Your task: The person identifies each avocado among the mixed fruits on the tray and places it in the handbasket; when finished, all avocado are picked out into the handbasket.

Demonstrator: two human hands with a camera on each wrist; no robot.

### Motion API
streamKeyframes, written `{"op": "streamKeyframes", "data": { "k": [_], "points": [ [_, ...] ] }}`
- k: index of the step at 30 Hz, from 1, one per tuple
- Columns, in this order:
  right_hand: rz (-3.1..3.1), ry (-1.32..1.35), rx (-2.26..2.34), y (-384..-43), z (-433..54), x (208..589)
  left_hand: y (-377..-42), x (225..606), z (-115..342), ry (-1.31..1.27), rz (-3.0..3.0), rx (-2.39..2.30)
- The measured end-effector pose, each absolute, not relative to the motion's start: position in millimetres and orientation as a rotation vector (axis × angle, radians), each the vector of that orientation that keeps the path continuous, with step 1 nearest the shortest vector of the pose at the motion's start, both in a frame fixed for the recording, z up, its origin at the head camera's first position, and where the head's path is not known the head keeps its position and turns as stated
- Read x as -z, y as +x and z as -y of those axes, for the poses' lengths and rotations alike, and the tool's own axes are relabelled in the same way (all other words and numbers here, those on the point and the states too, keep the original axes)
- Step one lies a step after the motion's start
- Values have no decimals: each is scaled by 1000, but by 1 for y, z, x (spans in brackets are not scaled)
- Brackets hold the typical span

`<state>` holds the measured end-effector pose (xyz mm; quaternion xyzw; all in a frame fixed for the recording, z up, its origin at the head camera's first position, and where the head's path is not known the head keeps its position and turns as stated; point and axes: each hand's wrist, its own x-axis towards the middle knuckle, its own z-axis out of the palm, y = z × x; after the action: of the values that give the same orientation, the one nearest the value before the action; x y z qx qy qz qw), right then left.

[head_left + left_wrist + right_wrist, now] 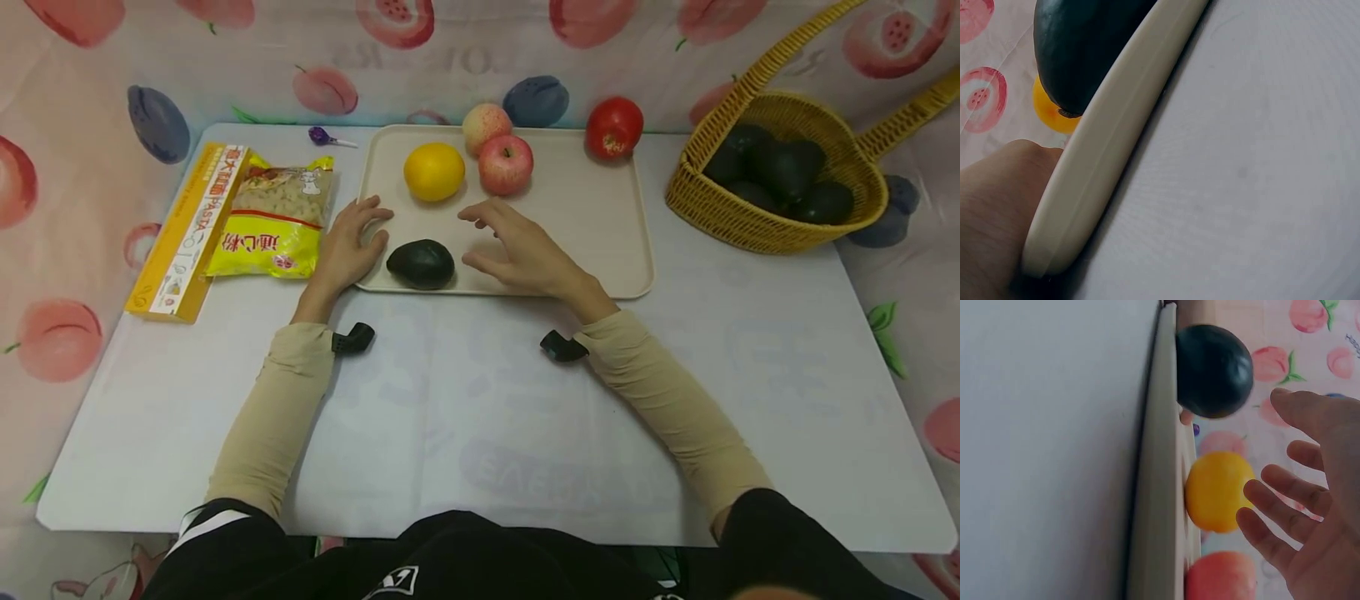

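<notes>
A dark green avocado [421,265] lies near the front left of a beige tray [588,225]. My left hand [347,246] is at the tray's left edge, just left of the avocado, its fingers loosely bent and nothing in them. To the avocado's right, my right hand [522,248] hovers over the tray with thumb and fingers spread apart, holding nothing. In the right wrist view that hand [1329,500] shows a gap between it and the avocado [1214,372]. Behind the avocado sit a yellow fruit [434,172], a red apple [506,165] and a peach [487,128].
A red tomato-like fruit [614,127] sits at the tray's back right corner. Further right stands a wicker basket [720,218] with several dark avocados. On the left lie a yellow pasta box [187,233], a pasta bag [273,221] and a purple lollipop [321,136].
</notes>
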<state>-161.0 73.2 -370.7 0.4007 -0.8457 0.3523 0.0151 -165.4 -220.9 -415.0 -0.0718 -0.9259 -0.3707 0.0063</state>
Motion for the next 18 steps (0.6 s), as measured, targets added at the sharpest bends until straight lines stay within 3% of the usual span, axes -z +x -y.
{"op": "streamKeyframes", "data": {
  "k": [18],
  "points": [
    [2787, 1335, -887, -144, -29, 384, -166, 417, 220, -198, 2914, 1139]
  ]
}}
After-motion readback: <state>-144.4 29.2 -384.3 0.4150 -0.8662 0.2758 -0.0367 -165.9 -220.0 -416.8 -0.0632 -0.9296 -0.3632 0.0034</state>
